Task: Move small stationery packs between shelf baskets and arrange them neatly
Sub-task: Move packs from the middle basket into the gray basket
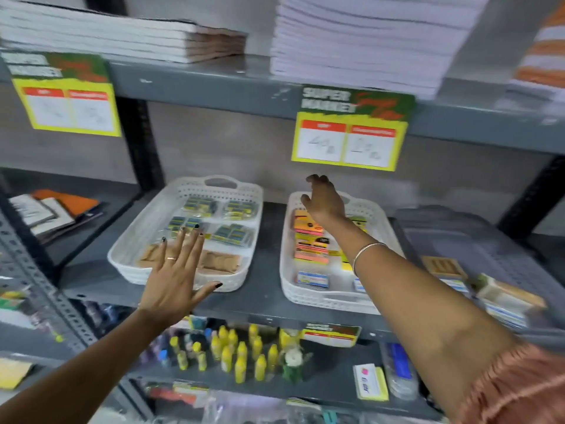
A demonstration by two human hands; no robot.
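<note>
Two white perforated baskets stand side by side on the grey middle shelf. The left basket (128, 258) holds blue-and-yellow packs (235, 209) at the back and tan packs (221, 261) in front. The right basket (287, 289) holds orange and pink packs (310, 249) and blue-labelled packs (312, 278). My left hand (175, 276) hovers flat over the left basket's front, fingers spread, holding nothing. My right hand (324, 200) reaches over the far end of the right basket, fingers bent downward; whether it grips anything is hidden.
A dark grey crate (477, 240) sits right of the baskets, with boxed items (504, 298) in front. Price signs (351, 130) hang from the upper shelf edge, which carries paper stacks (367, 44). Yellow bottles (241, 353) fill the shelf below. A black upright (137, 139) stands left.
</note>
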